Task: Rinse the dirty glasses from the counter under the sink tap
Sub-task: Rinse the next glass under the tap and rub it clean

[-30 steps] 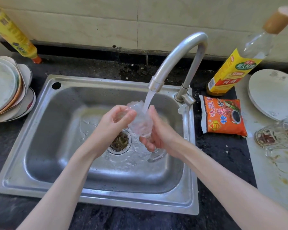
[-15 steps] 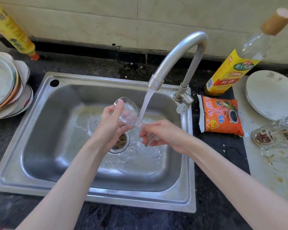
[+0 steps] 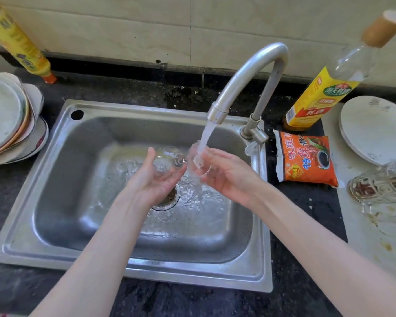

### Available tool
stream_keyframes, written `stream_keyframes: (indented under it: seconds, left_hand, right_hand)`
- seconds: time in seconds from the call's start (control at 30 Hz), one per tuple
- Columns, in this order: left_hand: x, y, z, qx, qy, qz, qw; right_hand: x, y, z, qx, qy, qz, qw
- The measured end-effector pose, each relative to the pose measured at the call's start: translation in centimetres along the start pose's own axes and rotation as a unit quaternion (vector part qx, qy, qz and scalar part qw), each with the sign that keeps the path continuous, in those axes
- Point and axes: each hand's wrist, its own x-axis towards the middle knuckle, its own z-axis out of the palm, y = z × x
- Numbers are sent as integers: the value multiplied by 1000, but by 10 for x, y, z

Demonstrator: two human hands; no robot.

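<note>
At the far left one yellow bottle (image 3: pixel 18 45) with an orange cap leans against the wall; its print is too blurred to read. Below it sits one stack of plates (image 3: pixel 8 120), at least four, though you cannot count them exactly.

One steel sink (image 3: pixel 55 202) fills the middle, with one drain (image 3: pixel 168 199) and one tap (image 3: pixel 249 76) running a stream of water (image 3: pixel 206 136).

Your left hand (image 3: pixel 156 179) cradles the bowl of one stemmed glass (image 3: pixel 167 157), fingers curled up around it, thumb along its side. The glass lies on its side over the sink, foot toward the right, directly under the stream. Your right hand (image 3: pixel 226 172) holds that foot, fingers curled about it, water striking there.

Right of the tap stands one bottle (image 3: pixel 325 92) with a tan cap and a yellow label in Chinese characters, red band below. In front lies one orange sauce packet (image 3: pixel 306 161), also printed in Chinese, with a dark bowl pictured.

Furthest right, one white plate (image 3: pixel 375 126) rests on a pale, stained board (image 3: pixel 370 236), and two dirty glasses (image 3: pixel 380 184) lie tipped there, touching each other.
</note>
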Motion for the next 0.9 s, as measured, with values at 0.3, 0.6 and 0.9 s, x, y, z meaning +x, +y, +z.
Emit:
stream_keyframes:
  seconds: [0.3,0.6,0.9]
  left_hand:
    - [-13,0,9,146,-40,217,964]
    - [-32,-25,16,474,-119,385,783]
    - [-33,-36,11,547,-150,415,712]
  right_hand:
    - [3,13,-11,82,121,76,986]
    - [7,22,-19,155,169,172,958]
    - [8,23,-35,127,190,169,959]
